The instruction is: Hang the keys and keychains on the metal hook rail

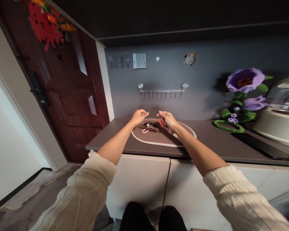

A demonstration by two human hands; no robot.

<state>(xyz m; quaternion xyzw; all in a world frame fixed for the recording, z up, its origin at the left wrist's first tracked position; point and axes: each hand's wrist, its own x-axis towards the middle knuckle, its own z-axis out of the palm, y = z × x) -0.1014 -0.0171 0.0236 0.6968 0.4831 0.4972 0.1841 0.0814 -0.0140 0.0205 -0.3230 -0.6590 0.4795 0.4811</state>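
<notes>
My left hand (139, 116) hovers over the left side of an oval mat with a pale rim (156, 144). Its fingers curl in toward the thumb, and whatever may be between them is too small to see. Below it on the mat lies a small pile of dark keychains and trinkets (149, 127), with a pink loop (144, 131) at its front. My right hand (168, 120) is closed on a keychain with a red strap (160, 122), a short gap away from my left hand. Small shiny pieces (168, 129) show under the right hand, partly hidden by it.
A clear rail with several hooks (162, 91) is fixed to the grey wall behind the mat. Purple artificial flowers (245, 81), a black phone-like slab (265, 146) and a domed appliance (281, 118) are on the counter's right. A dark red door (74, 109) stands left.
</notes>
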